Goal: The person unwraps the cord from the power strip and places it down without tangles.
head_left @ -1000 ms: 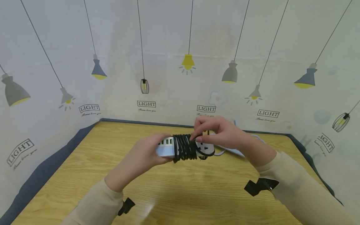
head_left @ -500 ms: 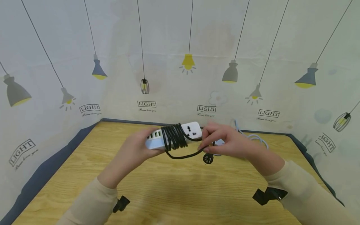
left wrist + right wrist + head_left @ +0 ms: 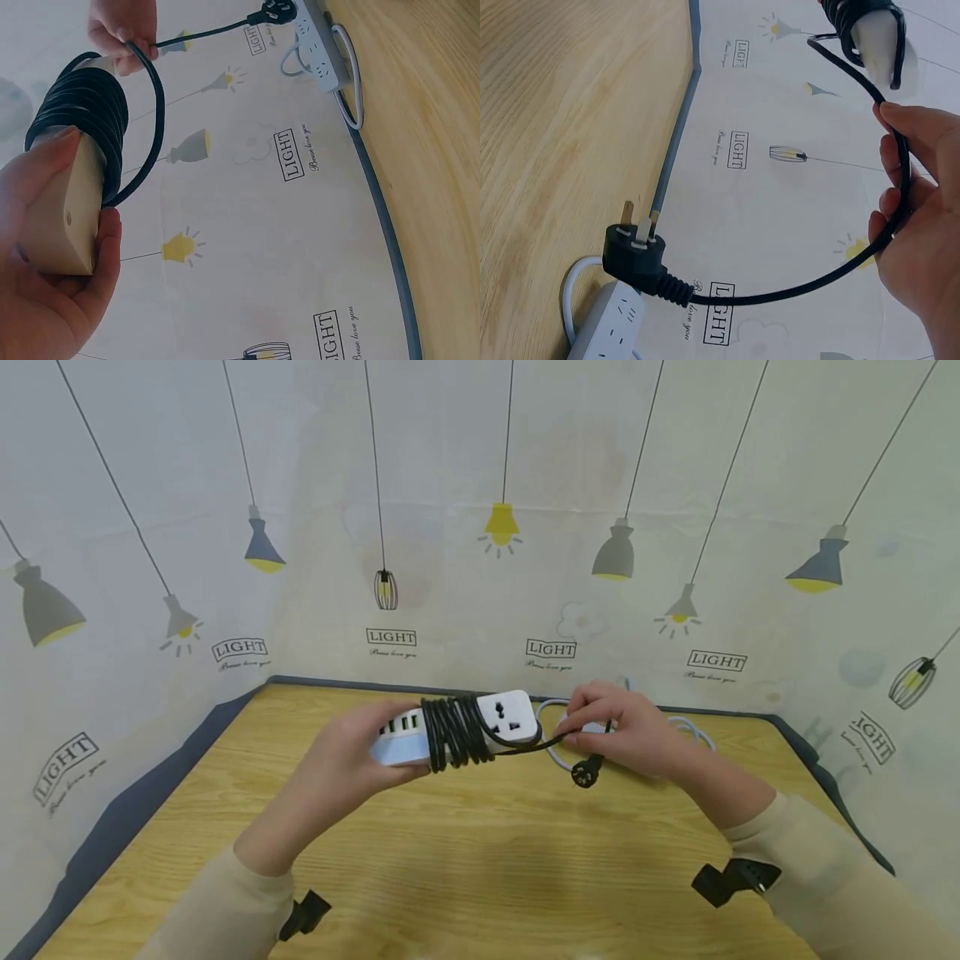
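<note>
My left hand (image 3: 348, 752) grips a white power strip (image 3: 450, 731) by its left end, fingers curled round it, and holds it level above the table, at about 11 o'clock from the centre of the head view. A black cord (image 3: 453, 732) is wound in tight coils round the middle of the strip; one socket face shows on the free right end. In the left wrist view the thumb and fingers wrap the blunt end of the strip (image 3: 64, 210), the coils (image 3: 82, 112) just past them.

My right hand (image 3: 626, 731), at about 1 o'clock, pinches the loose tail of the cord between thumb and curled fingers. The tail runs from the coils to this hand in a shallow curve. The black plug (image 3: 587, 772) hangs free just below the hand, its prongs clear in the right wrist view (image 3: 634, 251), above the tabletop and touching nothing.

Behind the right hand a second white power strip (image 3: 604, 322) with a pale cable (image 3: 693, 731) lies on the table at the far edge, by the backdrop.

The table (image 3: 480, 877) is light wood grain with a dark grey rim. A pale fabric backdrop (image 3: 480, 527) printed with hanging lamps and the word LIGHT closes in three sides.
</note>
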`<move>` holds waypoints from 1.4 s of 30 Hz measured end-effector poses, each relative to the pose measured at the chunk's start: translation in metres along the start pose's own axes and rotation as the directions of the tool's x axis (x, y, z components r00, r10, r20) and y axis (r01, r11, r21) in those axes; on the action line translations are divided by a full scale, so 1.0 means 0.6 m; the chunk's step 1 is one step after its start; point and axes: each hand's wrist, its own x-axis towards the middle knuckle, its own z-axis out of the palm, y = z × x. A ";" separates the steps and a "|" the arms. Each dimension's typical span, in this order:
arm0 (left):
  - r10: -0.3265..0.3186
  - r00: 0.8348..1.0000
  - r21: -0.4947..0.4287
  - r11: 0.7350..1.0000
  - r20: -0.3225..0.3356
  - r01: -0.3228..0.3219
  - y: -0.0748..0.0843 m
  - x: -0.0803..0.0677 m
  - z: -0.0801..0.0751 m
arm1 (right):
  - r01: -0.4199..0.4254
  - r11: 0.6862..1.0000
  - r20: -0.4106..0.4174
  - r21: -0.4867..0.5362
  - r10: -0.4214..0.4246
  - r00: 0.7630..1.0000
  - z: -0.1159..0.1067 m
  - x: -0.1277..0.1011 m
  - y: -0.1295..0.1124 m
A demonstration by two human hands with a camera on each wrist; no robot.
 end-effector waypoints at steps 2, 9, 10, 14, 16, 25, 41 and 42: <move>0.025 1.000 -0.006 1.000 0.001 -0.025 0.003 -0.003 0.001 | -0.041 0.999 -0.020 -0.032 0.041 0.999 -0.003 0.001 0.000; 0.074 0.997 -0.011 0.997 0.022 -0.074 0.014 -0.010 0.008 | -0.141 0.982 -0.050 -0.124 0.135 0.990 -0.010 0.008 -0.002; 0.079 0.996 -0.009 0.997 0.029 -0.079 0.015 -0.011 0.010 | -0.152 0.979 -0.058 -0.133 0.145 0.988 -0.010 0.009 -0.002; 0.111 0.992 0.001 0.994 0.056 -0.112 0.017 -0.013 0.020 | -0.179 0.971 -0.113 -0.157 0.162 0.980 -0.012 0.013 -0.005; 0.121 0.990 0.008 0.993 0.069 -0.122 0.017 -0.013 0.026 | -0.181 0.970 -0.146 -0.162 0.158 0.977 -0.013 0.014 -0.007; 0.125 0.986 0.052 0.990 0.112 -0.131 0.005 -0.014 0.044 | -0.128 0.970 -0.315 -0.208 0.057 0.947 -0.015 0.017 -0.012; -0.102 0.990 0.026 0.995 0.102 0.100 -0.041 -0.003 0.050 | 0.029 0.975 -0.375 -0.220 -0.112 0.920 -0.023 -0.005 -0.047; -0.113 0.989 0.026 0.993 0.094 0.111 -0.044 -0.003 0.049 | 0.032 0.975 -0.369 -0.219 -0.113 0.922 -0.024 -0.007 -0.048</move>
